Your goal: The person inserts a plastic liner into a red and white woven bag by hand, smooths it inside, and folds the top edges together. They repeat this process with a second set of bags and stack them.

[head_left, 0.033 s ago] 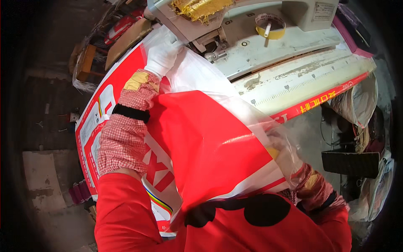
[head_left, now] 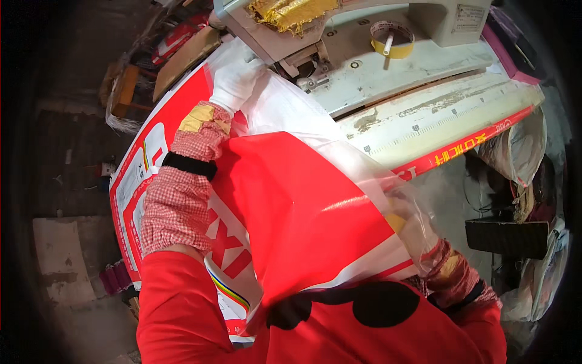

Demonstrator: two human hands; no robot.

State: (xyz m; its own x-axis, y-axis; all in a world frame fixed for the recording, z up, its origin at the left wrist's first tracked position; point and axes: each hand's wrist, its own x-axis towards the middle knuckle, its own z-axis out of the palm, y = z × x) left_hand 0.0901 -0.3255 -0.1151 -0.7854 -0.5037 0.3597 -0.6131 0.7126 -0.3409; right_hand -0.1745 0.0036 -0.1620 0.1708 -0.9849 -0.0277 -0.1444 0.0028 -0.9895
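A large red and white woven sack (head_left: 303, 212) with a clear plastic liner (head_left: 285, 106) lies across my lap and up onto a work table. My left hand (head_left: 235, 79), in a white glove with a red-checked sleeve cover, grips the sack's far edge beside the sewing machine head (head_left: 303, 57). My right hand (head_left: 418, 233) is low on the right, blurred behind the clear liner. It holds the near edge of the sack and liner. The sack's mouth is stretched between both hands.
A pale, worn sewing table (head_left: 424, 73) has a ruler strip (head_left: 448, 118) and a red edge band (head_left: 467, 145). A yellow tape roll (head_left: 393, 41) and crumpled gold foil (head_left: 291, 12) sit on the machine. Bags and clutter (head_left: 515, 158) stand at right, and a concrete floor (head_left: 60, 261) lies at left.
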